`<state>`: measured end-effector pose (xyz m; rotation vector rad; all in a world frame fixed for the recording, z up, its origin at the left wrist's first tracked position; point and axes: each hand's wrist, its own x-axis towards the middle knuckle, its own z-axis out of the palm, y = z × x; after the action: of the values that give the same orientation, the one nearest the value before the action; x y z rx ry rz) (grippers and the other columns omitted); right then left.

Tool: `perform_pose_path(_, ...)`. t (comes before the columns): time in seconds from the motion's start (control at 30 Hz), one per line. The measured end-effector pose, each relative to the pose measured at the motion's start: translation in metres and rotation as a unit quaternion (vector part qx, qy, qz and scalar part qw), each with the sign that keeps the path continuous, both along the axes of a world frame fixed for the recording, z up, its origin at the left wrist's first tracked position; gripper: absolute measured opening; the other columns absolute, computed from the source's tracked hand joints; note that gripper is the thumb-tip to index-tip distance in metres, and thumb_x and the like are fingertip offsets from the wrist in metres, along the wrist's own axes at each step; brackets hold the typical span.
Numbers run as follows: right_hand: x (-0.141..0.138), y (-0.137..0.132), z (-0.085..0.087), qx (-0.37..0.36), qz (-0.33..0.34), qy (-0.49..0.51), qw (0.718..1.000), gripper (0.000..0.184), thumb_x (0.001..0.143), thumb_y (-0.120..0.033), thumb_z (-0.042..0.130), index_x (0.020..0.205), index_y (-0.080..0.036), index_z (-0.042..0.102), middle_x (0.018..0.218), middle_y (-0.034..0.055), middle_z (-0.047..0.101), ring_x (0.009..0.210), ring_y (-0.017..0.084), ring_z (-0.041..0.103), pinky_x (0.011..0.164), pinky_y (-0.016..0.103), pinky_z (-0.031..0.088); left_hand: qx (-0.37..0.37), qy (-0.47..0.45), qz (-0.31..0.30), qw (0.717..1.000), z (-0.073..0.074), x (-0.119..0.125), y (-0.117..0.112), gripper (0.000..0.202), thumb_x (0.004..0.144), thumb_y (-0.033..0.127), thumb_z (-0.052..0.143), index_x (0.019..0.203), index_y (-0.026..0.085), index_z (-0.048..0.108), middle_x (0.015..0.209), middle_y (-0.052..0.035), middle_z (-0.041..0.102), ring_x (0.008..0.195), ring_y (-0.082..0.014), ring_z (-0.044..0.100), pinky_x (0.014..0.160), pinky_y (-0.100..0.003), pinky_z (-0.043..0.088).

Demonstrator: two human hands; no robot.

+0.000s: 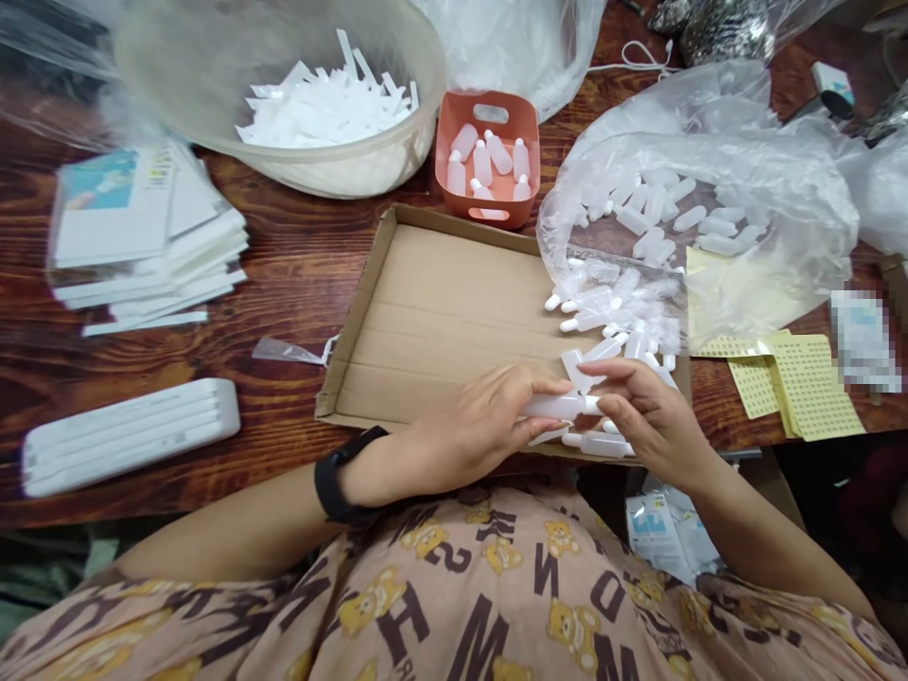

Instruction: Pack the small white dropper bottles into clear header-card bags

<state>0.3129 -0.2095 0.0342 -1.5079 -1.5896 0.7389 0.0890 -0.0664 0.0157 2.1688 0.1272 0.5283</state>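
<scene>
A small translucent white bottle (554,408) lies sideways between my two hands, low over the front right of a shallow cardboard tray (440,312). My left hand (472,421) is closed round the bottle's body. Thumb and fingers of my right hand (656,416) are closed at its white cap (590,406). Several similar capped bottles (602,443) lie in the tray around and beyond my hands, some under clear plastic.
Behind the tray stand an orange basket (521,213) of bottles and a large bowl (340,170) of white strips. A plastic bag (794,208) of bottles and yellow sticker sheets (815,388) are at right. Left are stacked packets (113,227) and a white device (131,435).
</scene>
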Motion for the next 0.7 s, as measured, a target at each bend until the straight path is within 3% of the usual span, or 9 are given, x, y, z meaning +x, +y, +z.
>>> perform_pose_path(0.1, 0.0043, -0.0021, -0.0025, 0.030, 0.023, -0.062, 0.997, 0.044, 0.107, -0.036, 0.068, 0.149, -0.028, 0.055, 0.131, 0.0105, 0.077, 0.115, 0.023, 0.078, 0.093, 0.037, 0.067, -0.008, 0.023, 0.009, 1.000, 0.0005, -0.0013, 0.0013, 0.029, 0.114, 0.029, 0.054, 0.141, 0.023, 0.050, 0.133, -0.0108, 0.073, 0.125, -0.0223, 0.073, 0.107, -0.039, 0.060)
perform_pose_path(0.13, 0.0052, -0.0023, -0.0027, 0.061, 0.025, -0.117, 0.991, 0.034, 0.108, -0.033, 0.066, 0.141, -0.027, 0.060, 0.126, 0.0106, 0.078, 0.112, 0.023, 0.078, 0.092, 0.037, 0.066, -0.006, 0.027, 0.008, 1.000, 0.0010, -0.0016, 0.0016, 0.028, 0.114, 0.029, 0.055, 0.141, 0.022, 0.050, 0.132, -0.0108, 0.073, 0.125, -0.0224, 0.073, 0.107, -0.039, 0.060)
perform_pose_path(0.17, 0.0056, -0.0021, -0.0025, 0.086, 0.029, -0.170, 0.981, 0.019, 0.111, -0.030, 0.060, 0.129, -0.025, 0.065, 0.113, 0.0085, 0.080, 0.102, 0.021, 0.079, 0.086, 0.035, 0.064, -0.003, 0.025, 0.006, 1.000, 0.0014, -0.0018, 0.0017, 0.028, 0.114, 0.029, 0.055, 0.140, 0.022, 0.050, 0.131, -0.0107, 0.073, 0.124, -0.0226, 0.073, 0.107, -0.039, 0.060)
perform_pose_path(0.2, 0.0056, -0.0018, -0.0021, 0.103, 0.037, -0.210, 0.971, 0.015, 0.114, -0.028, 0.052, 0.116, -0.025, 0.066, 0.098, 0.0056, 0.080, 0.089, 0.019, 0.078, 0.078, 0.032, 0.062, 0.002, 0.021, 0.001, 1.000, 0.0015, -0.0018, 0.0018, 0.028, 0.114, 0.029, 0.054, 0.140, 0.022, 0.050, 0.130, -0.0105, 0.073, 0.124, -0.0226, 0.073, 0.107, -0.039, 0.060)
perform_pose_path(0.27, 0.0043, -0.0008, -0.0014, 0.103, 0.049, -0.254, 0.960, 0.029, 0.117, -0.033, 0.040, 0.107, -0.023, 0.065, 0.088, 0.0045, 0.077, 0.077, 0.017, 0.074, 0.068, 0.030, 0.056, 0.004, 0.015, -0.012, 1.000, 0.0009, -0.0015, 0.0016, 0.028, 0.114, 0.029, 0.054, 0.141, 0.022, 0.050, 0.130, -0.0110, 0.074, 0.123, -0.0228, 0.073, 0.107, -0.039, 0.060)
perform_pose_path(0.37, 0.0011, 0.0008, -0.0023, 0.099, 0.035, -0.277, 0.955, 0.031, 0.116, -0.041, 0.042, 0.115, -0.019, 0.064, 0.097, 0.0085, 0.077, 0.081, 0.019, 0.073, 0.069, 0.031, 0.055, -0.004, 0.029, -0.014, 0.999, -0.0008, -0.0008, 0.0012, 0.028, 0.114, 0.031, 0.053, 0.140, 0.021, 0.051, 0.129, -0.0117, 0.074, 0.120, -0.0233, 0.074, 0.105, -0.040, 0.060)
perform_pose_path(0.5, 0.0005, 0.0034, -0.0077, 0.094, 0.040, -0.221, 0.970, 0.039, 0.118, -0.031, 0.033, 0.092, -0.023, 0.061, 0.074, -0.0006, 0.068, 0.063, 0.014, 0.065, 0.061, 0.026, 0.048, 0.004, 0.019, -0.018, 1.000, -0.0018, 0.0023, -0.0004, 0.029, 0.115, 0.031, 0.051, 0.142, 0.020, 0.051, 0.132, -0.0144, 0.073, 0.126, -0.0262, 0.071, 0.108, -0.044, 0.059)
perform_pose_path(0.6, 0.0040, 0.0042, -0.0095, 0.110, 0.022, -0.251, 0.962, 0.035, 0.116, -0.042, 0.041, 0.102, -0.021, 0.065, 0.087, 0.0045, 0.075, 0.071, 0.017, 0.070, 0.064, 0.029, 0.051, -0.005, 0.016, -0.030, 0.999, -0.0012, 0.0047, -0.0003, 0.030, 0.115, 0.032, 0.051, 0.141, 0.019, 0.052, 0.134, -0.0156, 0.073, 0.129, -0.0266, 0.070, 0.109, -0.044, 0.058)
perform_pose_path(0.7, 0.0078, 0.0037, -0.0066, 0.079, 0.051, -0.251, 0.963, 0.042, 0.117, -0.038, 0.035, 0.091, -0.022, 0.064, 0.079, 0.0034, 0.072, 0.068, 0.017, 0.068, 0.064, 0.030, 0.049, 0.002, 0.021, -0.029, 0.999, -0.0004, 0.0058, 0.0013, 0.030, 0.115, 0.034, 0.051, 0.140, 0.019, 0.052, 0.133, -0.0160, 0.072, 0.129, -0.0266, 0.071, 0.110, -0.044, 0.058)
